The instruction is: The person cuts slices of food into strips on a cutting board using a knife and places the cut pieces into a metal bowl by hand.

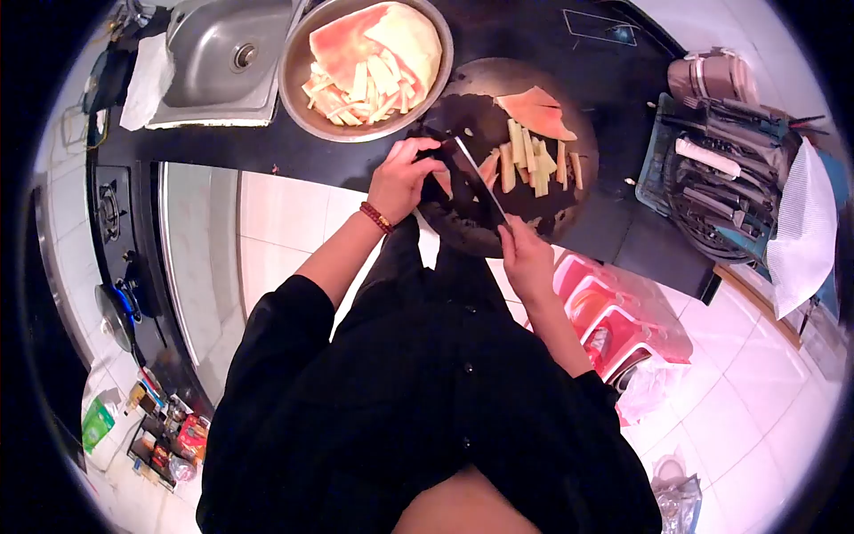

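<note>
Cutting well here, I judge, calls for the left hand's [400,178] fingertips tucked back, because they sit close to the blade's far end. The right hand [527,258] is closed around the near end of the knife [480,182], which lies slantwise over the board [480,80]. The left hand's fingers are bent beside a pinkish piece [442,182]; from my view I cannot tell whether they press or pinch it. I would want that piece flat, the blade upright, and each stroke slow and straight, so the widths match. The board looks dark and possibly wet, so I judge that pieces could slide.

Counting, I get two hands, one knife, one round board and one bowl [294,80]. On the board I make out one large wedge [538,114] at the far side, the pinkish piece left of the blade, one orange strip [489,167] just right of it, and at least seven sticks [540,160], some overlapping. The bowl holds what looks like two big slabs [405,40] plus heaped cut strips [365,89], too tangled to count.
</note>
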### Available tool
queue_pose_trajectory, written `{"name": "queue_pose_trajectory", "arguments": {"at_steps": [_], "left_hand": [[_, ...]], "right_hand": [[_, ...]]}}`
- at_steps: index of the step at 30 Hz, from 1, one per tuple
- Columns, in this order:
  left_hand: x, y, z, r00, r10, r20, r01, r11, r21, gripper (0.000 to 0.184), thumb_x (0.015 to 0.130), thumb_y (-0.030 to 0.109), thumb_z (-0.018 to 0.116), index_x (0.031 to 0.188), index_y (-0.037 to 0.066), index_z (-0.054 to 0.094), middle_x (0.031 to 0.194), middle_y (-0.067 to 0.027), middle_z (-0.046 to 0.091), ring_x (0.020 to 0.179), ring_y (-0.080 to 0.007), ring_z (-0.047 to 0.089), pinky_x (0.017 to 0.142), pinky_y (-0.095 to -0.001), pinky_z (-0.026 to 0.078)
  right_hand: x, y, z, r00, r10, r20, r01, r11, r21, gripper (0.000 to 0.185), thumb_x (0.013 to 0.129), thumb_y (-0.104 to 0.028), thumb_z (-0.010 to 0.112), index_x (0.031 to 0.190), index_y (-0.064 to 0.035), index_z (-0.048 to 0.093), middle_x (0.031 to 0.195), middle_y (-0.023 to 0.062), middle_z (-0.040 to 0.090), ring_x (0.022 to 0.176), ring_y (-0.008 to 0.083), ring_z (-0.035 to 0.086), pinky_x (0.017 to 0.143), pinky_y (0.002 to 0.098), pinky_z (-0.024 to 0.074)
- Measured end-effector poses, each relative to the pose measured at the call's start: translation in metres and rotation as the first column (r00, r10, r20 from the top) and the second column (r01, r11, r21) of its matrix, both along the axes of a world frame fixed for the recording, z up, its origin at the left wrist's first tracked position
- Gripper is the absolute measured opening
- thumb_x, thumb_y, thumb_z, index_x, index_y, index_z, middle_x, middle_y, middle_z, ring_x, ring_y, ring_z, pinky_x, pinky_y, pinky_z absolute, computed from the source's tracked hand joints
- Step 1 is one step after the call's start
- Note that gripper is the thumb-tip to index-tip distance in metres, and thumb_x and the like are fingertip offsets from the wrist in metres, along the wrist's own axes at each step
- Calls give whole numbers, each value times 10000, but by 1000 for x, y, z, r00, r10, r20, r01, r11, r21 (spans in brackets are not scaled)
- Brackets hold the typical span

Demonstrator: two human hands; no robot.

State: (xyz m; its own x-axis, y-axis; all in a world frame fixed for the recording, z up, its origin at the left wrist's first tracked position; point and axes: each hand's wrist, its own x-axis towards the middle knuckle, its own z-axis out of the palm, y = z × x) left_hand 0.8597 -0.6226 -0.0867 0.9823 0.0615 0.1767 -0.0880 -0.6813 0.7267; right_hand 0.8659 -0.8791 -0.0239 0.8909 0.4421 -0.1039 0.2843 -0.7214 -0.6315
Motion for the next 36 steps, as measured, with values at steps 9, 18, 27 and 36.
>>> {"name": "queue_pose_trajectory", "arguments": {"at_steps": [9,18,27,36], "left_hand": [[-31,-11,-8,999,-11,34,9,998,55,165,807,52,729,955,110,686,1016,-15,646,918,-235,646,730,-340,553],[-22,-10,-11,998,-25,50,20,995,100,171,822,98,695,992,106,677,1037,-7,626,932,-225,634,723,-327,556],[-16,-11,-17,1000,-26,-7,26,998,64,141,835,99,689,976,98,671,1016,-22,617,950,-243,635,762,-348,555],[13,-32,-23,997,59,40,-58,998,-33,163,817,75,706,975,79,666,1042,-78,643,897,-315,660,778,-370,564]], "right_hand": [[-13,11,0,996,92,-20,-94,985,-147,163,990,-219,545,1118,-121,562,881,116,664,663,376,658,587,482,538],[-18,14,-5,992,63,-106,-83,976,-201,145,973,-168,575,1099,-96,565,913,168,677,759,414,652,624,504,516],[-15,30,-29,989,91,-117,-120,953,-277,166,990,-194,533,1130,-107,548,905,145,659,736,402,655,620,499,515],[8,-10,4,968,127,215,-45,936,-348,495,821,-98,656,1305,-176,586,846,71,557,694,289,628,618,430,525]]}}
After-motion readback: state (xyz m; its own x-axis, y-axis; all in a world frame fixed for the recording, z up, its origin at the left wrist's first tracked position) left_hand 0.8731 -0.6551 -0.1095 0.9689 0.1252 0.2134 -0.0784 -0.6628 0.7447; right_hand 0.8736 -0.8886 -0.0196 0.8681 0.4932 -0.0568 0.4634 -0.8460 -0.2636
